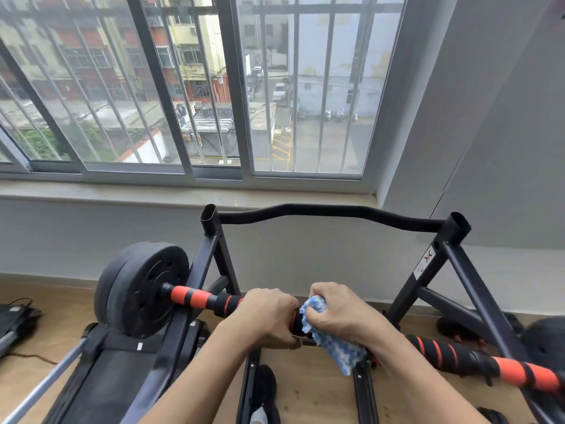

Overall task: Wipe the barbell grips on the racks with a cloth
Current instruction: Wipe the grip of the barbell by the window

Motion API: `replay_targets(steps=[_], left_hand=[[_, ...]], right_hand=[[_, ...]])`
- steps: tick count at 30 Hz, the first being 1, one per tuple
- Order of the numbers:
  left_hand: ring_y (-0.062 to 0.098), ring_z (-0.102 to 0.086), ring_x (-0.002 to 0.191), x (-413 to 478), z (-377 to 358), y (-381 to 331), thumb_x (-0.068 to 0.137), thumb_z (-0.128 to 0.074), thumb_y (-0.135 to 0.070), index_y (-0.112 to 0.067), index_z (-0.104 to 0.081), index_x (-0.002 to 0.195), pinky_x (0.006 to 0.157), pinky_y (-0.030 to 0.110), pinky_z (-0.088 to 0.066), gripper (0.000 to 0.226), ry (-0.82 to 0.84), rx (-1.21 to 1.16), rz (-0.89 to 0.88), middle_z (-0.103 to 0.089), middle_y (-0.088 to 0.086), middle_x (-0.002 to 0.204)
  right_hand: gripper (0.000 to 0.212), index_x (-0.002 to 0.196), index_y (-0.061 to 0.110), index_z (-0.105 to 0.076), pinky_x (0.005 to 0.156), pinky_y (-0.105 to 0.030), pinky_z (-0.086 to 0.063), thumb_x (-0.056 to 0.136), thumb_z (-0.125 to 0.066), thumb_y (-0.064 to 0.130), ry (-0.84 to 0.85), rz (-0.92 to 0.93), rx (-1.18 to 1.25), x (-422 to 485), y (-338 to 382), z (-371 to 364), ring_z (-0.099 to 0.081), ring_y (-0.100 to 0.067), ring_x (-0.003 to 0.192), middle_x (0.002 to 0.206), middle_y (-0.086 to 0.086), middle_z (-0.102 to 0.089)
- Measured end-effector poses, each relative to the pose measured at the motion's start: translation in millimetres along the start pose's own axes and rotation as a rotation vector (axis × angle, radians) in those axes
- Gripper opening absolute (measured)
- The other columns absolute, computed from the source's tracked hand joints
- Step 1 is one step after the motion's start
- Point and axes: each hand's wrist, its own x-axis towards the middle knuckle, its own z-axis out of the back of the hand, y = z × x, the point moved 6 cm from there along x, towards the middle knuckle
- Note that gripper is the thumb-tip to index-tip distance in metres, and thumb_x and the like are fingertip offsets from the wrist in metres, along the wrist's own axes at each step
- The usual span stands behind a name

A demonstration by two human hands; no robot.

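A barbell (198, 298) with black and orange foam grips lies across a dark metal rack (458, 264), running from lower right to a black weight plate (146, 289) at the left. My left hand (269, 313) is closed around the bar near its middle. Just to its right, my right hand (339, 313) presses a blue and white cloth (330, 335) around the bar. The cloth's loose end hangs below the bar. The bar's middle is hidden under both hands.
A curved black crossbar (330, 212) joins the rack's two uprights ahead of me. A treadmill (101, 362) lies low at the left on the wooden floor. A barred window (214, 87) and its sill fill the wall beyond. A grey wall stands at the right.
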Motion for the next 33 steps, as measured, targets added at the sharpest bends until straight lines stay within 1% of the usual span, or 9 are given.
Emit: replay_targets(steps=[4,8,12,17,22,24,27,30,33], left_hand=[[0.028,-0.06,0.069,4.1,2.1,-3.6,0.083,-0.062,-0.056,-0.02,-0.059,0.077,0.067,0.034,-0.044,0.037,0.046,0.036,0.003,-0.06,-0.001,0.071],[0.028,-0.063,0.068,-7.4,-4.0,-3.9,0.076,-0.06,-0.039,-0.022,-0.056,0.073,0.06,0.032,-0.035,0.017,-0.124,0.081,0.082,-0.061,-0.001,0.07],[0.026,-0.056,0.044,-18.8,-19.7,-10.6,0.062,-0.054,-0.03,-0.026,-0.044,0.056,0.051,0.031,-0.036,0.012,-0.267,0.05,0.084,-0.054,-0.003,0.049],[0.027,-0.048,0.051,-36.7,-14.5,-21.0,0.074,-0.058,-0.017,-0.024,-0.042,0.061,0.054,0.037,-0.036,0.021,-0.509,0.014,0.16,-0.049,-0.001,0.055],[0.027,-0.054,0.063,-35.6,-23.9,-24.5,0.068,-0.07,-0.023,-0.026,-0.046,0.066,0.062,0.038,-0.035,0.024,-0.288,-0.017,0.204,-0.054,-0.002,0.066],[0.026,-0.06,0.087,-33.5,-17.8,-22.0,0.079,-0.064,-0.038,-0.029,-0.053,0.083,0.075,0.041,-0.037,0.015,-0.15,0.008,0.19,-0.063,-0.004,0.089],[0.024,-0.051,0.111,-24.7,-13.5,-18.7,0.086,-0.059,-0.045,-0.027,-0.056,0.108,0.086,0.04,-0.039,0.028,-0.043,0.05,0.05,-0.054,-0.002,0.115],[0.021,-0.055,0.098,-15.9,-4.8,-24.1,0.078,-0.057,-0.05,-0.03,-0.059,0.096,0.079,0.037,-0.042,0.027,-0.078,0.093,-0.119,-0.057,-0.006,0.102],[0.023,-0.065,0.065,-21.0,-9.7,-22.0,0.077,-0.051,-0.045,-0.025,-0.052,0.07,0.059,0.031,-0.042,0.022,-0.107,0.085,-0.085,-0.065,-0.005,0.071]], right_hand=[[0.013,0.074,0.023,-0.053,0.059,-0.022,-0.045,0.081,-0.058,0.032,-0.056,0.014,0.009,-8.9,1.6,-1.7,-0.057,-0.007,0.067,0.073,0.006,-0.064],[0.016,0.072,0.023,-0.048,0.061,-0.032,-0.048,0.08,-0.058,0.032,-0.173,0.054,0.004,-21.4,6.0,-6.8,-0.057,-0.012,0.067,0.068,0.005,-0.059],[0.02,0.075,0.025,-0.042,0.063,-0.031,-0.047,0.084,-0.055,0.036,-0.285,0.13,-0.088,-36.9,12.5,-17.8,-0.053,-0.013,0.07,0.072,0.007,-0.053],[0.017,0.08,0.024,-0.04,0.063,-0.031,-0.046,0.086,-0.053,0.033,-0.348,0.171,-0.134,-37.9,14.9,-23.9,-0.049,-0.015,0.07,0.075,0.006,-0.047],[0.018,0.081,0.024,-0.043,0.064,-0.032,-0.049,0.083,-0.051,0.04,-0.268,0.113,-0.12,-33.4,10.2,-22.6,-0.055,-0.014,0.071,0.075,0.006,-0.055],[0.017,0.077,0.025,-0.043,0.058,-0.027,-0.045,0.08,-0.052,0.039,-0.21,0.115,-0.085,-33.5,9.3,-21.2,-0.055,-0.013,0.069,0.071,0.007,-0.056],[0.016,0.071,0.027,-0.042,0.057,-0.027,-0.042,0.077,-0.054,0.036,-0.135,0.135,-0.052,-34.2,11.3,-18.8,-0.053,-0.013,0.065,0.067,0.008,-0.054],[0.016,0.07,0.025,-0.043,0.06,-0.033,-0.047,0.075,-0.054,0.035,-0.116,0.113,0.006,-32.7,8.6,-18.2,-0.054,-0.013,0.064,0.065,0.007,-0.055],[0.014,0.075,0.023,-0.05,0.062,-0.033,-0.051,0.077,-0.056,0.035,-0.122,0.093,0.025,-32.6,5.8,-19.0,-0.058,-0.012,0.068,0.069,0.007,-0.06]])
